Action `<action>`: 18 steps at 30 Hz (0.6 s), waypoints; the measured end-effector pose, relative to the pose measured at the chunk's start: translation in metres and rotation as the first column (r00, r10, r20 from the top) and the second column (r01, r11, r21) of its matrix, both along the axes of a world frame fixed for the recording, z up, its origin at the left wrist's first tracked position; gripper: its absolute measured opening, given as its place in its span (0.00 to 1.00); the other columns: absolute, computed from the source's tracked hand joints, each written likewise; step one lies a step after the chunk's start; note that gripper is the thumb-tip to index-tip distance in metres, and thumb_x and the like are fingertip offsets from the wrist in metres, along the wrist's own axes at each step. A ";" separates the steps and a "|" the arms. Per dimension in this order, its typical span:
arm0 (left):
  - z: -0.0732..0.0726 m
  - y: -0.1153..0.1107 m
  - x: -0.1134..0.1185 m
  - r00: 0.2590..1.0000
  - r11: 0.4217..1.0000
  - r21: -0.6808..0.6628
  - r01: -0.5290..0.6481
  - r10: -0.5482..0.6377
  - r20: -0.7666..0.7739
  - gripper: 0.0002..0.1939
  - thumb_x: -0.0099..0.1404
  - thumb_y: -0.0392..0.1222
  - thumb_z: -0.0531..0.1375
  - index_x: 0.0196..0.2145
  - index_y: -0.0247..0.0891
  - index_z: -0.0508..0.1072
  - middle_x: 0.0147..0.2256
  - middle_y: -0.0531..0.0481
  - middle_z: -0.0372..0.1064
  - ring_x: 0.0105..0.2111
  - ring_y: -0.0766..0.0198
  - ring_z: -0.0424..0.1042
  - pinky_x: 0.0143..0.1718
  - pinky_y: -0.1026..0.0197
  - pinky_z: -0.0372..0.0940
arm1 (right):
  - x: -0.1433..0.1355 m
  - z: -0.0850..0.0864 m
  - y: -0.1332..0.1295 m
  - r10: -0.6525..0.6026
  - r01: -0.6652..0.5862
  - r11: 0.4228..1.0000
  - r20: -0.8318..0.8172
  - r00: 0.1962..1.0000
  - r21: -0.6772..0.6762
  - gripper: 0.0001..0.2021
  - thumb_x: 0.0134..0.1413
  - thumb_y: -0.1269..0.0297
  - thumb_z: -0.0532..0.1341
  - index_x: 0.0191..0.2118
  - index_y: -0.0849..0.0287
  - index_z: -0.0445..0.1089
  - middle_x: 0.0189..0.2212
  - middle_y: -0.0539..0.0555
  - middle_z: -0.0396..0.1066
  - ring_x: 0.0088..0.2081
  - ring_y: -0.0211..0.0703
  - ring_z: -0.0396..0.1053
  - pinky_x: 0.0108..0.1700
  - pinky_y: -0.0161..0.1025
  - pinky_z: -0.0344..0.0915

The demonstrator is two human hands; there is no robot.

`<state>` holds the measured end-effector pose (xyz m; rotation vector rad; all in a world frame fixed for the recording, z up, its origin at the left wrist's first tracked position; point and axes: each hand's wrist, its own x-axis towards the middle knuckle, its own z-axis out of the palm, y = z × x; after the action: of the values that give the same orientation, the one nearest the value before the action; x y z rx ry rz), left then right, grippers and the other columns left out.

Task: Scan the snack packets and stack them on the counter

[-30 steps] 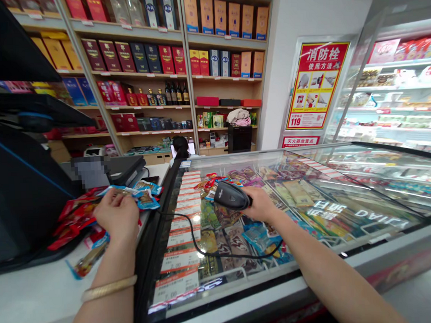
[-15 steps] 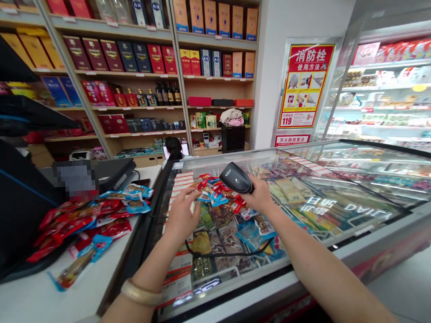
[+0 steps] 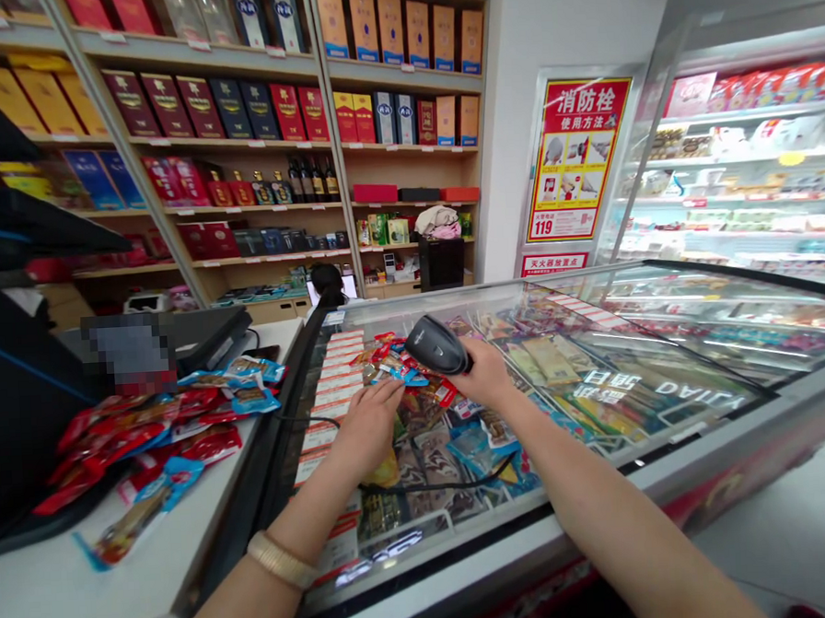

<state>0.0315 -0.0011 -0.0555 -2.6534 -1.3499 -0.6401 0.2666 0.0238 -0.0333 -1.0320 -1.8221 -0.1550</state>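
My right hand (image 3: 481, 370) is wrapped round the handle of a black barcode scanner (image 3: 437, 346), held above the glass top of a chest freezer. My left hand (image 3: 371, 424), with a bracelet on the wrist, is over the glass, palm down, its fingertips at the near edge of a small pile of red and blue snack packets (image 3: 396, 358). Its fingers are stretched out, and I see nothing held in them. The scanner's head is just right of these packets. Across the glass below the hands runs a black cable (image 3: 439, 486).
A larger heap of red and blue packets (image 3: 203, 403) lies on the white counter (image 3: 33, 596) at the left, beside a black monitor stand. The freezer's metal rim (image 3: 723, 436) runs along the right. Behind it are shelves of boxes and a person's dark-haired head (image 3: 328, 284).
My left hand has moved slightly right and down, closer to the packets on the glass, and its fingers lie flatter. The scanner stays in my right hand. The view has shifted a little.
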 end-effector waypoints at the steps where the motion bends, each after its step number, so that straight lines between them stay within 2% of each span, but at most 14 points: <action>1: 0.002 0.001 -0.002 0.996 0.999 0.016 0.030 -0.031 0.085 0.26 0.60 0.27 0.51 0.54 0.37 0.73 0.56 0.39 0.69 0.57 0.52 0.66 0.58 0.44 0.59 | 0.000 0.000 0.000 0.001 -0.001 1.000 -0.003 1.000 0.002 0.11 0.47 0.58 0.63 0.37 0.57 0.73 0.33 0.58 0.77 0.35 0.50 0.74 0.38 0.40 0.68; 3: 0.009 0.001 -0.007 0.947 0.995 0.054 0.082 -0.095 0.308 0.21 0.62 0.30 0.52 0.49 0.39 0.77 0.52 0.41 0.73 0.53 0.53 0.70 0.57 0.47 0.62 | 0.000 0.001 -0.001 0.002 -0.002 1.000 -0.011 1.000 0.001 0.12 0.47 0.58 0.63 0.37 0.57 0.73 0.34 0.57 0.77 0.35 0.50 0.74 0.38 0.40 0.68; 5: 0.019 -0.003 -0.011 0.818 0.993 0.079 0.086 -0.116 0.564 0.15 0.62 0.34 0.56 0.43 0.41 0.80 0.48 0.43 0.75 0.49 0.54 0.72 0.56 0.49 0.63 | 0.000 0.001 -0.001 0.010 -0.010 1.000 -0.018 1.000 -0.003 0.12 0.47 0.58 0.63 0.38 0.57 0.73 0.34 0.58 0.77 0.35 0.50 0.74 0.38 0.41 0.69; 7: 0.030 -0.007 -0.013 0.587 0.998 0.058 0.040 -0.071 0.807 0.11 0.59 0.37 0.62 0.39 0.42 0.81 0.45 0.44 0.76 0.49 0.55 0.72 0.56 0.52 0.63 | 0.000 0.001 -0.001 0.027 -0.027 1.000 -0.021 0.999 -0.003 0.13 0.47 0.59 0.63 0.39 0.57 0.73 0.35 0.58 0.77 0.35 0.50 0.74 0.38 0.41 0.69; 9: 0.040 -0.011 -0.015 0.252 0.999 -0.032 0.025 0.025 0.967 0.10 0.56 0.37 0.65 0.37 0.40 0.81 0.44 0.45 0.76 0.48 0.55 0.72 0.53 0.55 0.66 | 0.000 0.000 -0.001 0.042 -0.042 0.999 -0.022 0.999 0.006 0.13 0.46 0.60 0.62 0.39 0.57 0.73 0.35 0.58 0.77 0.36 0.50 0.74 0.39 0.42 0.69; 11: 0.048 -0.013 -0.017 -0.100 0.980 -0.162 0.115 0.174 0.980 0.11 0.54 0.35 0.66 0.37 0.37 0.80 0.41 0.44 0.76 0.43 0.57 0.74 0.45 0.58 0.70 | 0.000 -0.001 -0.001 0.053 -0.053 0.998 -0.018 0.998 0.029 0.12 0.45 0.62 0.62 0.38 0.57 0.73 0.34 0.58 0.77 0.36 0.50 0.74 0.39 0.42 0.70; 13: 0.055 -0.013 -0.021 -0.366 0.929 -0.254 0.268 0.342 0.866 0.09 0.57 0.30 0.63 0.37 0.34 0.78 0.35 0.44 0.76 0.35 0.61 0.75 0.37 0.61 0.71 | -0.001 -0.001 -0.002 0.085 -0.084 0.994 -0.009 0.996 0.071 0.12 0.45 0.61 0.62 0.38 0.57 0.72 0.34 0.58 0.77 0.36 0.50 0.74 0.40 0.43 0.70; 15: 0.060 -0.013 -0.025 -0.535 0.870 -0.271 0.413 0.472 0.700 0.09 0.61 0.26 0.57 0.35 0.32 0.76 0.32 0.44 0.74 0.29 0.66 0.73 0.31 0.65 0.71 | -0.003 0.001 -0.004 0.151 -0.152 0.983 0.014 0.988 0.106 0.13 0.46 0.60 0.63 0.39 0.58 0.72 0.34 0.58 0.77 0.36 0.50 0.74 0.40 0.43 0.70; 16: 0.061 -0.013 -0.027 -0.585 0.842 -0.249 0.479 0.517 0.625 0.11 0.62 0.25 0.54 0.35 0.32 0.75 0.32 0.44 0.73 0.26 0.69 0.71 0.28 0.68 0.70 | -0.004 0.001 -0.006 0.191 -0.193 0.975 0.029 0.981 0.111 0.14 0.46 0.59 0.64 0.40 0.58 0.72 0.34 0.58 0.77 0.36 0.50 0.74 0.40 0.43 0.70; 18: 0.062 -0.014 -0.030 -0.625 0.788 -0.164 0.594 0.579 0.524 0.14 0.65 0.25 0.50 0.39 0.34 0.73 0.33 0.45 0.71 0.23 0.73 0.67 0.22 0.73 0.65 | -0.007 0.003 -0.010 0.262 -0.267 0.959 0.062 0.963 0.093 0.13 0.47 0.59 0.65 0.39 0.58 0.71 0.34 0.57 0.76 0.35 0.49 0.73 0.39 0.43 0.70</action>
<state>0.0018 -0.0149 0.0062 0.1822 0.5127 1.5792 0.2597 0.0138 -0.0299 -0.7108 -1.9578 -0.1090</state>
